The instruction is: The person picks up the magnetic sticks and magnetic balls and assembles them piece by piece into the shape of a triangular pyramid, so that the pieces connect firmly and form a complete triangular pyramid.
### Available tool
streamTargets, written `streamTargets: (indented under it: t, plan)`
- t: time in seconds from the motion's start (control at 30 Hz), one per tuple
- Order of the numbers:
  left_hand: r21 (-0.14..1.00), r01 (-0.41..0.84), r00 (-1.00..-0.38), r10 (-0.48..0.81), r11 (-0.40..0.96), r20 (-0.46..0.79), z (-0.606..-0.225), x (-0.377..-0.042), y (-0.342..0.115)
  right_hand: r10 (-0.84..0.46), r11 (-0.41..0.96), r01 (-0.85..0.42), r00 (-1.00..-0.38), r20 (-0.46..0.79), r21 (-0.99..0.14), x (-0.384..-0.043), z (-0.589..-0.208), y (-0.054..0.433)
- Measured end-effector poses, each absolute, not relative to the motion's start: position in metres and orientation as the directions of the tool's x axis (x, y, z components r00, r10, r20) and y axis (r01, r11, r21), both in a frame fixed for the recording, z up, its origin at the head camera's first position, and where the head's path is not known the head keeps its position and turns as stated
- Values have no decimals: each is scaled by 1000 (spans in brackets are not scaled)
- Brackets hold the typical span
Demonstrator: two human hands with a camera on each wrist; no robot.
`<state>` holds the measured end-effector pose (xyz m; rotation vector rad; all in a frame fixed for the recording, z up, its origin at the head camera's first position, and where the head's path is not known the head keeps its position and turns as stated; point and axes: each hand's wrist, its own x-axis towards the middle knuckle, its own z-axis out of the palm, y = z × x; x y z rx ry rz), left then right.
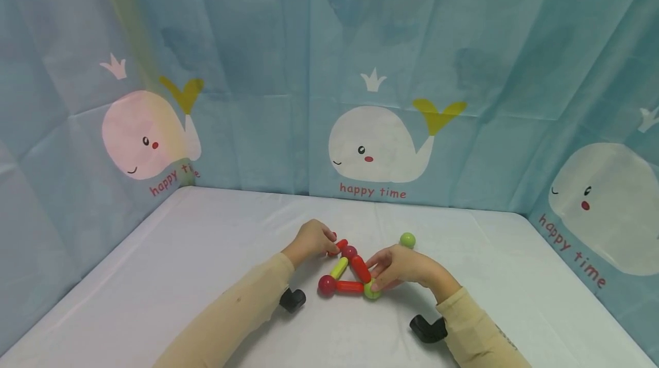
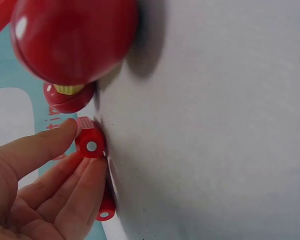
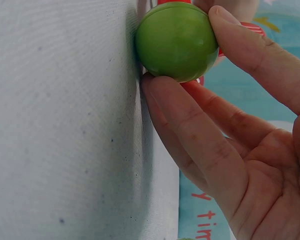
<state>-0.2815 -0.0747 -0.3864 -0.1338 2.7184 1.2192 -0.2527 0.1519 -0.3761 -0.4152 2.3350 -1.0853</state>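
Note:
On the white tabletop lies a triangle of magnetic rods and balls: a red ball (image 1: 326, 285) at front left, another red ball (image 1: 349, 252) at the back, and a green ball (image 1: 372, 289) at front right. A yellow-green rod (image 1: 338, 268) and two red rods, one along the front (image 1: 350, 287) and one on the right (image 1: 360, 269), join them. My left hand (image 1: 313, 238) pinches a loose red rod (image 2: 91, 142) beside the back ball; its white end faces the camera. Thumb and fingers of my right hand (image 1: 404, 266) pinch the green ball (image 3: 177, 42).
Another red rod (image 2: 106, 207) lies by the left fingers, partly hidden. A loose green ball (image 1: 408, 240) sits behind the right hand. Black wrist-camera mounts (image 1: 428, 329) stick out below the sleeves. A blue whale-print curtain (image 1: 268, 70) stands behind the white table (image 1: 231, 213).

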Motion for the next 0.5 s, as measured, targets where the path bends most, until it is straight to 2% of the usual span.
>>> streamTargets:
  t: [0.3, 0.5]
  plan:
    - [703, -165, -976, -14, 692, -215, -385, -280, -78, -483, 621, -53, -812, -328, -782, -253, -377, 152]
    - [641, -125, -968, 48, 757, -246, -382, -270, -89, -478, 615, -39, -812, -333, -787, -253, -378, 152]
